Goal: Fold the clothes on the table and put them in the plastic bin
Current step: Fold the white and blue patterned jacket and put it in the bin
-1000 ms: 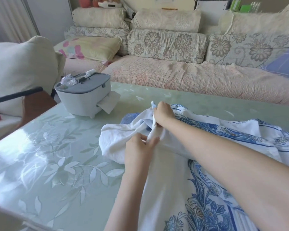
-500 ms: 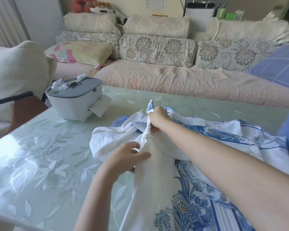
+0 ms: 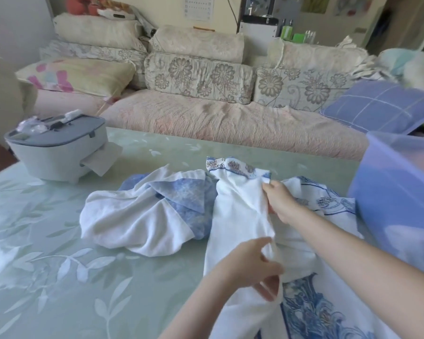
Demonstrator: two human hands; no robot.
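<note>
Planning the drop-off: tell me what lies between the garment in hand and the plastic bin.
Nothing visible does. Both the left hand and right hand grip the white and blue garment, and the purple plastic bin sits directly beside it at the right. The crumpled cloth lies on the opposite side.

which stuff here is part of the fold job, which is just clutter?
Job:
- white and blue garment, held by left hand and right hand
- second garment, bunched beside it
- blue bin at the right edge

Clutter:
- grey tissue box on the table
- sofa and blue pillow behind
</note>
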